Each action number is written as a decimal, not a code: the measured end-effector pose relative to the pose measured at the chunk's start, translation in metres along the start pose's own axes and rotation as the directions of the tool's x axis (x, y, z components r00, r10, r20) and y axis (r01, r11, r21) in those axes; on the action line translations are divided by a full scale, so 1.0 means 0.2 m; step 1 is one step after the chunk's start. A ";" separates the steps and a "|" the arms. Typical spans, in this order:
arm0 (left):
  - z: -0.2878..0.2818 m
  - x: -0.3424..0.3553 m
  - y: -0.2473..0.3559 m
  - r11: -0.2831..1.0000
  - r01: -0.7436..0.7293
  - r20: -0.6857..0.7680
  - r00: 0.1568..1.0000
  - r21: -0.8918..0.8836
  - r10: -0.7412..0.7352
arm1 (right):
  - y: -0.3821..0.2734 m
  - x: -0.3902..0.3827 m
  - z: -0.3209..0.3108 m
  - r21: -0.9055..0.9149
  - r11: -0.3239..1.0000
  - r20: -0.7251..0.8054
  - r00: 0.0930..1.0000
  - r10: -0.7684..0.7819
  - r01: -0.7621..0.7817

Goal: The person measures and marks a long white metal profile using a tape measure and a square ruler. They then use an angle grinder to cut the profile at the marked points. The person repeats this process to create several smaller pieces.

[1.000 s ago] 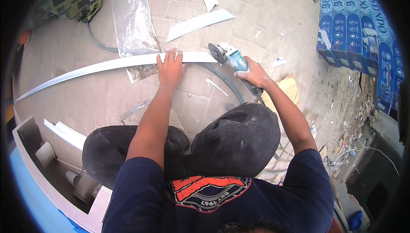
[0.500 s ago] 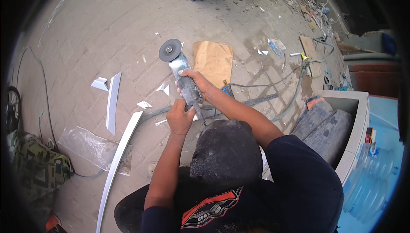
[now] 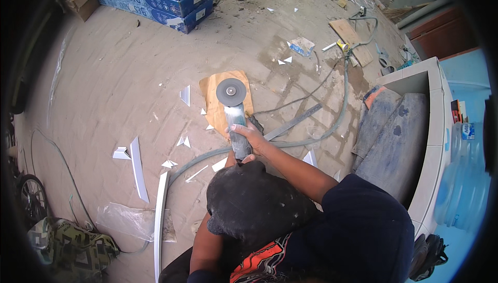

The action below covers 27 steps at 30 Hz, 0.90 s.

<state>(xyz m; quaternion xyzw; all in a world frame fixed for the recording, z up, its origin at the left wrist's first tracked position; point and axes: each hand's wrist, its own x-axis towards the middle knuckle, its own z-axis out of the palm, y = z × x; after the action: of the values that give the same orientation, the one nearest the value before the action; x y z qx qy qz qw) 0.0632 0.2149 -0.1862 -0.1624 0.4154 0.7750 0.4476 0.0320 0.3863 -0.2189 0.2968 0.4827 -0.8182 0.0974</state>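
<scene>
An angle grinder (image 3: 238, 132) with a dark round disc (image 3: 231, 91) points away from me, its dusty body upright in the picture. My right hand (image 3: 249, 138) is closed around its body, thumb on top. My left hand (image 3: 231, 159) is mostly hidden behind a dusty black cloth-covered bulge (image 3: 254, 200); the skin showing beside the grinder's rear end suggests it grips there. Under the disc lies a sheet of brown paper (image 3: 211, 92) on the paving. A dark object (image 3: 254, 123) beside the grinder is partly covered.
Long white trim (image 3: 160, 220), a shorter strip (image 3: 137, 171) and several white offcuts lie left. A grey hose (image 3: 342, 101) crosses the ground; a dark flat bar (image 3: 295, 121) lies near it. Blue boxes (image 3: 176, 2) are stacked far off. At right stands a tiled ledge (image 3: 433, 143).
The grinder has swung from a leftward slant to nearly straight ahead, its disc now over the brown paper. My left hand has slipped mostly behind the black bulge. The view has shifted.
</scene>
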 end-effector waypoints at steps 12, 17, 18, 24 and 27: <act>-0.45 -0.24 0.69 0.290 -0.052 -0.031 0.961 0.956 0.275 | -0.42 0.45 -0.42 -0.662 0.749 -0.419 0.828 -0.372 0.001; -1.08 -0.78 1.05 0.273 0.161 -0.277 0.838 0.949 0.470 | -0.54 0.69 -0.61 -0.769 0.630 -0.464 0.772 -0.436 -0.107; -1.21 -0.89 1.07 0.330 0.219 -0.357 0.818 0.918 0.451 | -0.55 0.73 -0.62 -0.777 0.624 -0.459 0.754 -0.471 -0.083; -1.63 -1.52 0.94 0.303 0.474 -0.562 0.713 0.827 0.420 | -0.47 0.80 -0.58 -0.812 0.576 -0.450 0.725 -0.521 -0.090; -1.49 -1.54 0.83 0.439 0.559 -0.691 0.682 0.703 0.239 | -0.45 0.78 -0.67 -0.841 0.524 -0.449 0.720 -0.530 -0.139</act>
<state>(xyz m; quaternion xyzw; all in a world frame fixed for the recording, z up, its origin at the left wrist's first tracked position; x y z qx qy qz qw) 0.0576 -0.2357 -0.0908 -0.2326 0.8711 0.2605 0.3452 -0.0818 0.5658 -0.2911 0.4212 0.8425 -0.3317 -0.0529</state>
